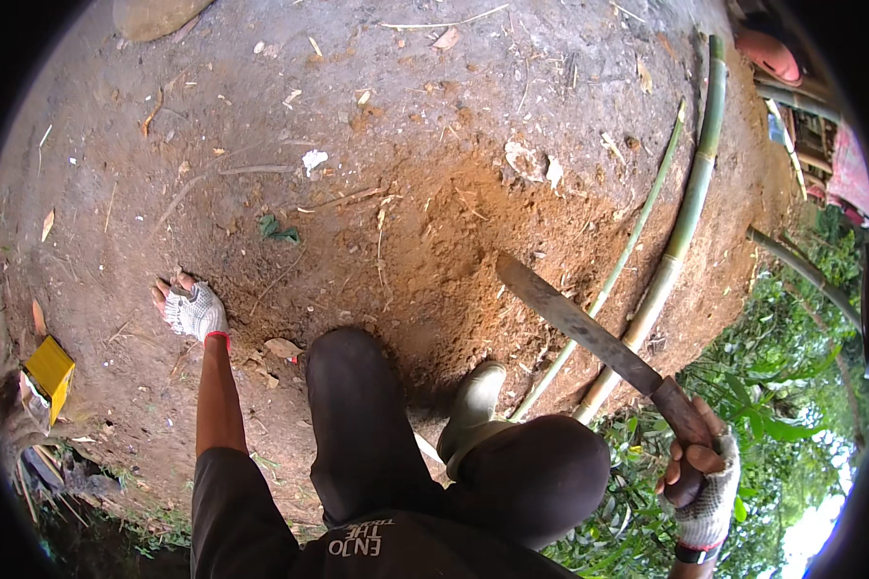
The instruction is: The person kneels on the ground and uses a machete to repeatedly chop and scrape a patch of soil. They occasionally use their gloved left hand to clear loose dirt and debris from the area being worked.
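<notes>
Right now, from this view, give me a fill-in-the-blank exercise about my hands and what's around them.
1. The right hand grips the machete by its ____.
2. The left hand wears a pale fingerless ____.
3. In the picture, the thicker bamboo pole lies to the ____ of the thinner bamboo pole.
4. The box near the left rim is mostly ____.

Missing words: handle; glove; right; yellow.

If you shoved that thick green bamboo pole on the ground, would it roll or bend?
The thick bamboo pole would probably roll, since it looks round and lies on bare soil, though the thin pole beside it might get in the way. It would likely stay fairly stiff, given its thickness and ringed joints.
</notes>
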Demonstrator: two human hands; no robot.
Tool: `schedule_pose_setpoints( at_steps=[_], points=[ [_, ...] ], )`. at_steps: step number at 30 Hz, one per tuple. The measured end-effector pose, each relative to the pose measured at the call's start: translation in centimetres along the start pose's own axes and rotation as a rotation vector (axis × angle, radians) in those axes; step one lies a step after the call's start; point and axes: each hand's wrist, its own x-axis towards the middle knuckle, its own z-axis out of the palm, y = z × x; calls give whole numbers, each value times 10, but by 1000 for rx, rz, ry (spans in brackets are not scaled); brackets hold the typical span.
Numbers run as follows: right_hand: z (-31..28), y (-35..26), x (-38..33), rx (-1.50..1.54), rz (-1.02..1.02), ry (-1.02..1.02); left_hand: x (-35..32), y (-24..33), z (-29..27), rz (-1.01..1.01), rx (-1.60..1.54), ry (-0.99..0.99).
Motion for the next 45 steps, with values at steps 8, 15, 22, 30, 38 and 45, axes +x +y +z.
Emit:
schedule_pose_setpoints(
  at_steps=[8,15,22,30,38,45],
  points=[
    [128,97,117,114,154,-247,37,-11,15,22,-56,38],
    [22,258,211,-279,137,-130,6,-11,-10,-34,-43,-19],
    [-48,284,164,450,360,-486,-50,9,-74,-18,3,21],
    [-246,171,102,-239,-147,-157,-237,258,-195,679,-433,-101],
    [-325,206,143,81,-102,67,-420,414,-139,1562,-108,-490],
    [-378,281,226,647,95,24,-488,472,-173,1708,212,-572]
  ],
)
